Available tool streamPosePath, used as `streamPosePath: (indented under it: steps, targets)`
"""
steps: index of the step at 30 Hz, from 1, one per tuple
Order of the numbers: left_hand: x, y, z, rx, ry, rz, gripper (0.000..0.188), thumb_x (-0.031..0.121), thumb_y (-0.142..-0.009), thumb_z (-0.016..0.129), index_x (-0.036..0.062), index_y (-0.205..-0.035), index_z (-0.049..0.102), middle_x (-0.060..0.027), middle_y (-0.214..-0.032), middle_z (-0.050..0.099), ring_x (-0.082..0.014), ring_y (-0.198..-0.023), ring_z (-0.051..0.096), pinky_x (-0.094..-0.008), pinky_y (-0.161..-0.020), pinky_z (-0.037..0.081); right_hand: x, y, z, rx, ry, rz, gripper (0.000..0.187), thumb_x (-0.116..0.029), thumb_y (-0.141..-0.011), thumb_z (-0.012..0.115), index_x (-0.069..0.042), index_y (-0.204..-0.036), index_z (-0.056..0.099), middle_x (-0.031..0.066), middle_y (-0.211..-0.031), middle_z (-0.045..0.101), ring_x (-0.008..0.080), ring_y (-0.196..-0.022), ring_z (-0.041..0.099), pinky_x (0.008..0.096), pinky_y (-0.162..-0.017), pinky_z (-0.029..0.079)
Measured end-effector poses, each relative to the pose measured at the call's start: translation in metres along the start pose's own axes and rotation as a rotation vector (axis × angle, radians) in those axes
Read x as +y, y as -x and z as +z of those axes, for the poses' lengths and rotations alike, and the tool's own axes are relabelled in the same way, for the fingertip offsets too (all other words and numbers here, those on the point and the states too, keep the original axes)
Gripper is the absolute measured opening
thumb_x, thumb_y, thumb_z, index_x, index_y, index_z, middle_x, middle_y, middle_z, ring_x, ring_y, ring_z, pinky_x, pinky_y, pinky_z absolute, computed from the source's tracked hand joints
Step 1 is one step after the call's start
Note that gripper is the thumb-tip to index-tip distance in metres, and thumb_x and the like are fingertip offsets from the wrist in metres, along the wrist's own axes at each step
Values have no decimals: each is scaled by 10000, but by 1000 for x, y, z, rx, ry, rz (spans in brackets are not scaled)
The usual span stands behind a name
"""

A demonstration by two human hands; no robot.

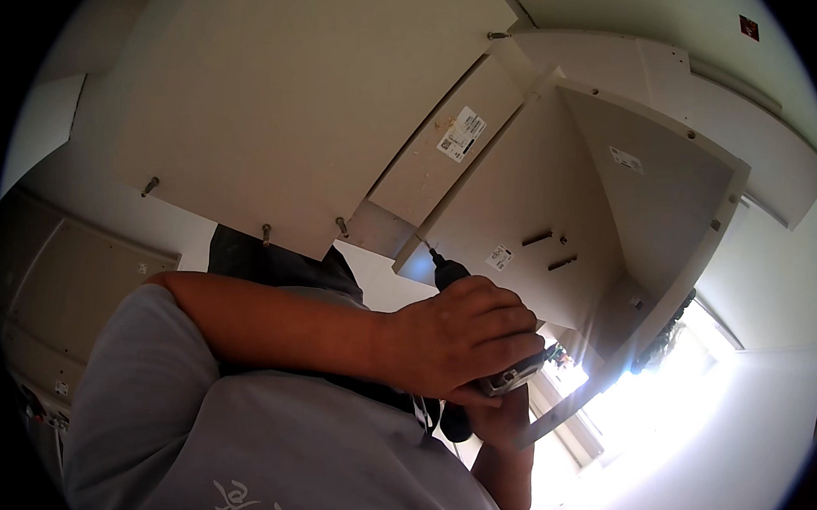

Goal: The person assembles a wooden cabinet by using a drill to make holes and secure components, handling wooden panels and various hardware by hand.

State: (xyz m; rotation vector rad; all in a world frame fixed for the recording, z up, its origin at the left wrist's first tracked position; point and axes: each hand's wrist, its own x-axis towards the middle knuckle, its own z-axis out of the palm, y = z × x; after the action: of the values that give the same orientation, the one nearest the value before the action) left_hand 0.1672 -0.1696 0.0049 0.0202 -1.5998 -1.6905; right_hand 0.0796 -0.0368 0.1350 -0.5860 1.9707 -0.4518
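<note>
Both of my hands are on a power drill (451,273) with a black nose and a thin bit. Its bit points up and to the left, at the near lower corner of a pale cabinet panel (522,201); whether the tip touches is too small to tell. Across the top and back of the drill lies my left hand (464,336), fingers wrapped over its body. Below it my right hand (499,421) is closed around the drill's lower part, its fingers mostly hidden. A small light spot shines on the panel beside the bit.
A large pale board (297,92) stands at the left, with metal connector bolts (266,235) sticking out along its edges. A narrow labelled strip (447,137) sits beside it. The cabinet's curved-looking side panel (657,176) rises at the right, before a bright window (670,370).
</note>
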Motion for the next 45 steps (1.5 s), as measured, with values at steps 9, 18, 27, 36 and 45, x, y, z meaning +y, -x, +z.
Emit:
streamPosePath:
  steps: [9, 18, 27, 36, 45]
  targets:
    - [-3, 1, 3, 10, -1, 31, 772, 405, -739, 855, 15, -1333, 551, -193, -1263, 572, -371, -1135, 584, -525, -960, 462, 4, -1, 2, 12, -61, -6, 518, -119, -934, 723, 13, -1381, 496, 126, -1228, 665, 237, -1133, 675, 362, -902, 587]
    - [-3, -5, 1, 17, -36, 4, 778, 402, -717, 861, 13, -1319, 558, -183, -1241, 580, -368, -1121, 590, -514, -940, 472, 8, -5, -12, -81, 2, 54, 573, -114, -892, 774, -18, -1387, 502, 112, -1289, 645, 221, -1183, 655, 355, -943, 564]
    - [-1, -4, -2, -17, -78, -23, 784, 401, -705, 867, 15, -1315, 560, -175, -1242, 578, -363, -1128, 592, -508, -944, 481, 22, -5, -10, -108, -94, 56, 613, -161, -877, 801, -30, -1392, 495, 109, -1318, 633, 239, -1230, 632, 361, -979, 539]
    - [-2, -5, -5, -25, -102, -28, 767, 409, -727, 850, 12, -1316, 561, -172, -1245, 576, -352, -1125, 599, -502, -949, 489, 17, -10, -5, -80, -31, -7, 519, -38, -891, 734, -12, -1359, 510, 106, -1256, 653, 215, -1177, 655, 338, -936, 554]
    - [-4, -2, -3, 7, -82, -19, 770, 397, -744, 852, 7, -1336, 551, -177, -1261, 570, -366, -1144, 587, -511, -967, 477, 7, -11, -5, -45, -13, 33, 484, -32, -908, 703, 1, -1350, 509, 113, -1236, 650, 228, -1148, 663, 339, -905, 564]
